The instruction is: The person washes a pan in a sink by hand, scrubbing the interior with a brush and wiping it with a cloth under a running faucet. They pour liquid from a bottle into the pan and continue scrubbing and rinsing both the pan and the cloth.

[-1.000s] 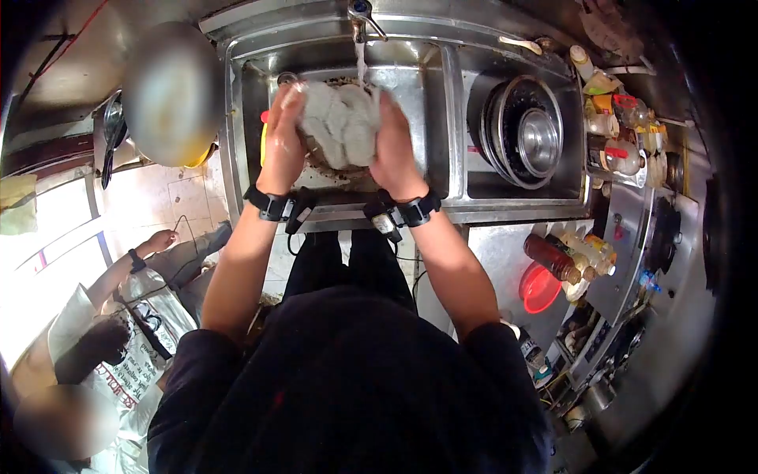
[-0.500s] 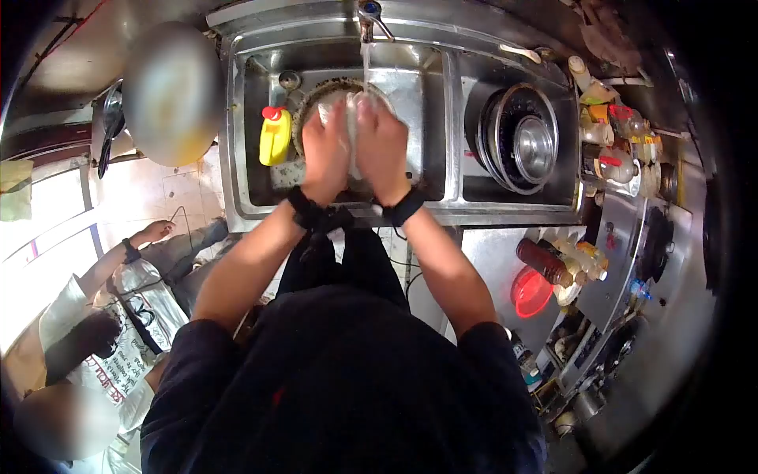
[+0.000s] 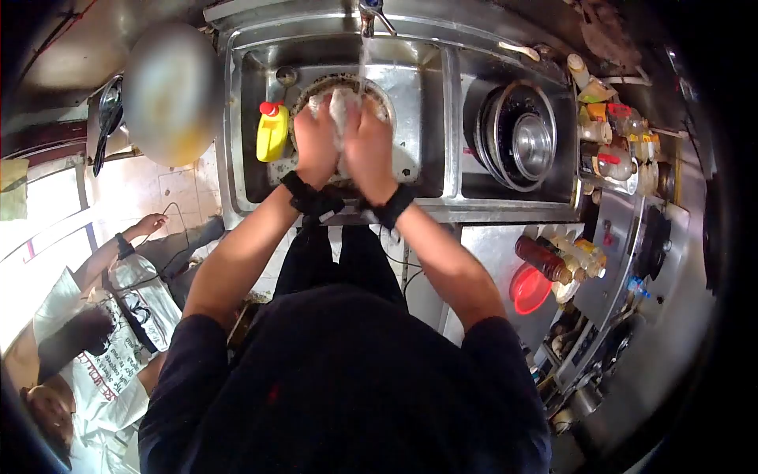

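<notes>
Water runs from the faucet (image 3: 371, 17) into the left sink basin (image 3: 418, 162). Under the stream, my left hand (image 3: 317, 144) and my right hand (image 3: 368, 148) are closed on a whitish cloth (image 3: 340, 110) between them. Both hands are slightly blurred. Beneath the cloth lies a round pan (image 3: 382, 99) with a dark, stained rim, partly hidden by my hands. A yellow bottle (image 3: 272, 136) with a red cap stands left of my left hand. A small round metal strainer (image 3: 287, 76) is at the basin's upper left.
The right basin holds stacked metal bowls (image 3: 533, 148). Beyond it are several bottles (image 3: 610, 164). A red bowl (image 3: 530, 289) and more bottles (image 3: 543, 260) stand on the lower-right counter. Another person (image 3: 110, 355) is at the lower left.
Both hands have moved slightly left with the cloth, and more of the cloth shows above them. The other person's head has come further into view at the lower left.
</notes>
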Available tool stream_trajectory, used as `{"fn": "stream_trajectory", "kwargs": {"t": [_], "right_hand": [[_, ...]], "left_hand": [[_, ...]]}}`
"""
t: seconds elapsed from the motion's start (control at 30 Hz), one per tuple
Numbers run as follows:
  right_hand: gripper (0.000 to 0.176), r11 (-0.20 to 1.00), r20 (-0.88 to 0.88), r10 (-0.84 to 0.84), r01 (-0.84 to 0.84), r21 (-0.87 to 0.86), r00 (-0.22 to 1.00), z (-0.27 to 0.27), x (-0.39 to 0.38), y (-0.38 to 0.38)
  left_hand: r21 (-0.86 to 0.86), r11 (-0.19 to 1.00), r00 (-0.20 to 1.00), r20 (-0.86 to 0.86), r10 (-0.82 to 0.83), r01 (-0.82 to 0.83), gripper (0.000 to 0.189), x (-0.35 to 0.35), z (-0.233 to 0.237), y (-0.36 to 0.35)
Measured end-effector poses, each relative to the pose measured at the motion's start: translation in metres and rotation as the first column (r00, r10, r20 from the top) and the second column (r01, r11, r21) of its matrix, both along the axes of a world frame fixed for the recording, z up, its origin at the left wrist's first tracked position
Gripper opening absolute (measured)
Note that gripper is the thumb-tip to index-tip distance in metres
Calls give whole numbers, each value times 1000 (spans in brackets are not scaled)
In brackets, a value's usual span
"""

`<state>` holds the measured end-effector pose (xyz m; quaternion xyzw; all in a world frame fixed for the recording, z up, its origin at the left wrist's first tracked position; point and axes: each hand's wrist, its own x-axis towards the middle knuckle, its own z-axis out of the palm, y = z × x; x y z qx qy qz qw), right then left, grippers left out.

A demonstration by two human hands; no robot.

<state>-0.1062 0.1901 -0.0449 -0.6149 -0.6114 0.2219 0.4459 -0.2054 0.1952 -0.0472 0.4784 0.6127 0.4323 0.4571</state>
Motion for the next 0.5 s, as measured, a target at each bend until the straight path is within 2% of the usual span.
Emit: {"fn": "stream_trajectory", "kwargs": {"t": [0.03,0.07,0.13,0.17,0.2,0.23,0.27,0.3,0.33,0.4,0.47,0.5], "right_hand": [[30,994,-33,1,-4,-112,999,6,-4,-7],[29,975,-66,-10,-5,-223,998,9,-6,-11],[28,985,-45,-10,2,-172,999,-8,3,7],[27,991,-20,-14,11,-131,1000,-14,8,6],[27,992,-15,-16,14,-126,1000,-20,5,-2],[27,999,8,-22,23,-35,1000,-22,-6,-9],[27,998,24,-31,30,46,999,-18,-14,-13],[25,984,33,56,-49,-171,998,-12,-3,-11],[24,1000,106,-10,11,-14,994,-35,5,-6],[24,998,-1,9,-9,-58,1000,-27,15,-1],[24,982,-7,-11,9,-189,1000,-17,-2,-19],[22,992,0,19,-19,-122,1000,-12,-4,-21]], "left_hand": [[94,995,999,30,42,-45,27,-1,-1,2],[96,994,999,28,41,-43,27,1,-1,-2],[10,995,990,99,102,-104,25,11,-2,-18],[-144,989,999,-32,7,-12,26,3,2,-11],[-139,990,1000,-26,5,-9,26,-1,-10,-5],[13,999,993,-114,35,-33,28,-5,-30,3],[155,987,976,-203,76,-44,29,-6,-23,7],[-61,997,997,-58,52,-55,32,2,-16,-8],[-310,943,986,77,148,-117,31,8,-7,-12],[-68,998,999,53,8,-5,32,7,-7,-14],[-40,999,993,108,40,-36,34,1,-13,-4],[-24,997,982,169,81,-78,35,0,-16,-2]]}}
